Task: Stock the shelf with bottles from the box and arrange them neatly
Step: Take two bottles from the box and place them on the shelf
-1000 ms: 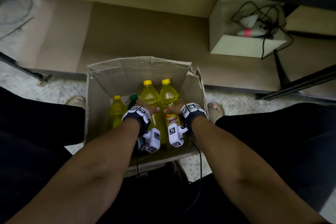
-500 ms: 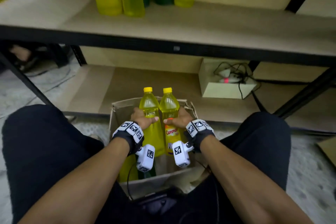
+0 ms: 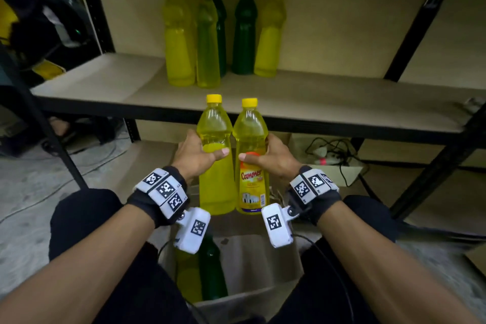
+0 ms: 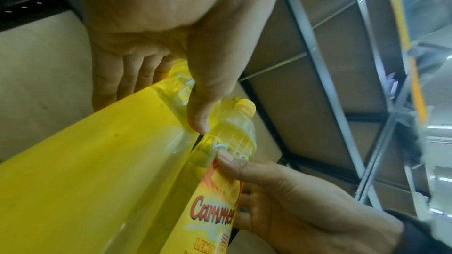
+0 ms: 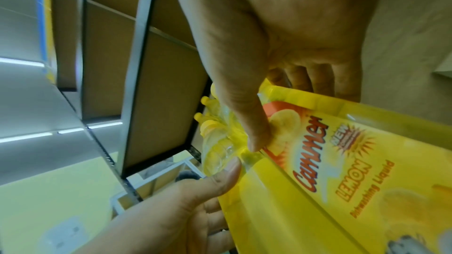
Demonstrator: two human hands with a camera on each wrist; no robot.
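My left hand (image 3: pixel 196 154) grips a plain yellow bottle (image 3: pixel 216 184) at its waist. Beside it, my right hand (image 3: pixel 272 158) holds a labelled yellow bottle (image 3: pixel 251 187) the same way. Both bottles stand upright, side by side and touching, lifted above the cardboard box (image 3: pixel 252 294) and just in front of the shelf (image 3: pixel 302 102). In the left wrist view the thumb (image 4: pixel 208 92) wraps the plain bottle (image 4: pixel 85 181); in the right wrist view the thumb (image 5: pixel 244 111) presses the labelled bottle (image 5: pixel 342 171). A yellow bottle (image 3: pixel 188 279) and a green bottle (image 3: pixel 211 271) remain in the box.
Several yellow and green bottles (image 3: pixel 207 37) stand grouped at the back of the shelf. Black uprights (image 3: pixel 413 26) frame the bay. A small open box with cables (image 3: pixel 328 158) sits on the lower shelf at right. My knees flank the cardboard box.
Both hands have lifted the two yellow bottles out of the box and up to shelf height. My head has tilted up, so the bottles on the shelf show in full.
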